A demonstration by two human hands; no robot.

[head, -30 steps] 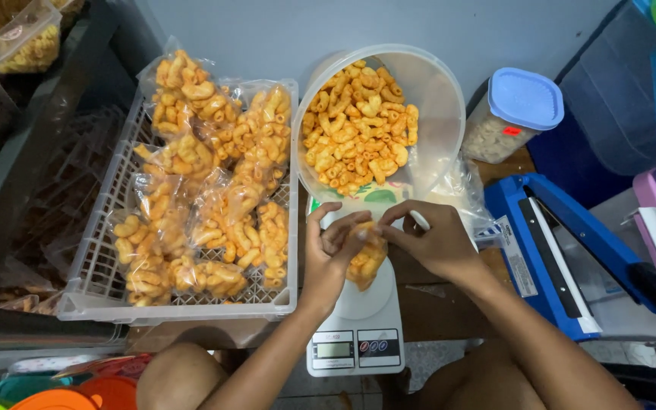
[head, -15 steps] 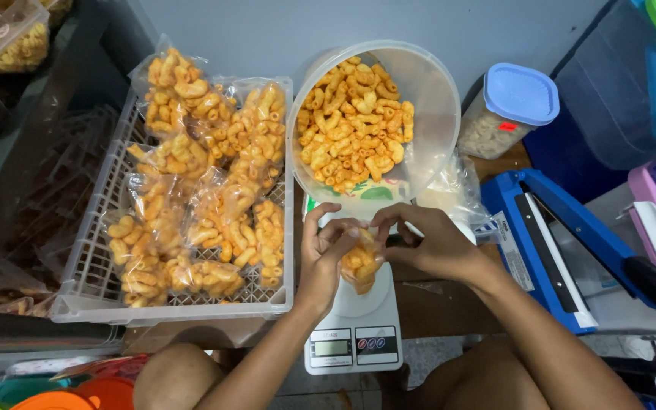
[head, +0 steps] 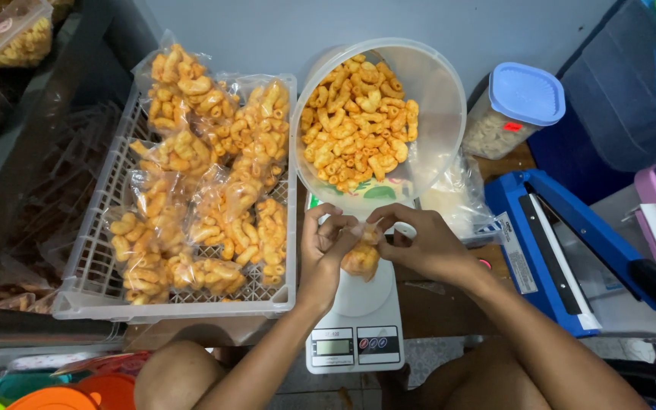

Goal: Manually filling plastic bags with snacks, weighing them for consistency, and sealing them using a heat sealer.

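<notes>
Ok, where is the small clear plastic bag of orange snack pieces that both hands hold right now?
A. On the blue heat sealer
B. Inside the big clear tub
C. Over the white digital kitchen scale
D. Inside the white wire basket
C: both the left hand and the right hand pinch the small clear plastic bag of orange snack pieces over the round platform of the white digital kitchen scale.

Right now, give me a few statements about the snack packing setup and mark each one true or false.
1. Both hands, left and right, hold a small bag of snacks over the scale. True.
2. The white basket holds loose fruit. False: it holds filled snack bags.
3. The big tub contains orange curled snacks. True.
4. The blue heat sealer lies left of the scale. False: it lies right.
</notes>
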